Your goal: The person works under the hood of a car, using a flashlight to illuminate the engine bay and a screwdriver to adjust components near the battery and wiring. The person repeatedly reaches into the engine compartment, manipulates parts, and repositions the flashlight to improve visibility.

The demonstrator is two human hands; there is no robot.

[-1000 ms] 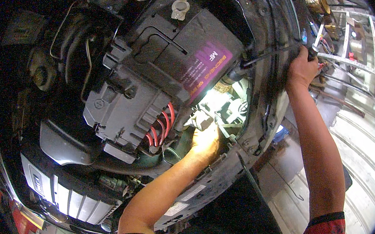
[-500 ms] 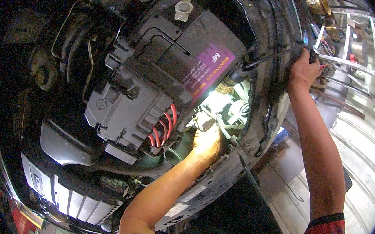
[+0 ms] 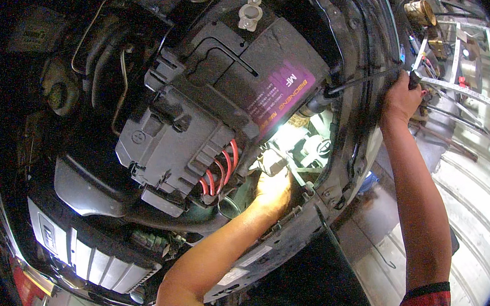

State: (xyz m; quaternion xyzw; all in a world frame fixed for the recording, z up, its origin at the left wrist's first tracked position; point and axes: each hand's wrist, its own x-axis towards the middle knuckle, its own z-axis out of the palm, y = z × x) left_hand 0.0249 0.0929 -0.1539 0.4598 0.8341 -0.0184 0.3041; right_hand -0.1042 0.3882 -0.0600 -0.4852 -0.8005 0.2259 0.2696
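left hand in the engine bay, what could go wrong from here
Glare around the left hand makes its fingertips hard to see, so they might get scraped among nearby parts. The red cables lie close to it and could snag. The thin dark rod, seemingly held by the right hand, might slip toward the car battery.

A purple label (image 3: 282,92) on the black car battery (image 3: 297,47) carries slanted print: large white letters, a yellow-orange line of lettering and rows of small white text – the smallest too blurred to read. A circled plus sign (image 3: 139,137) marks the grey box cover (image 3: 164,143). The silver engine panel (image 3: 83,251) bears a small dark badge (image 3: 48,237) – its marking unclear.
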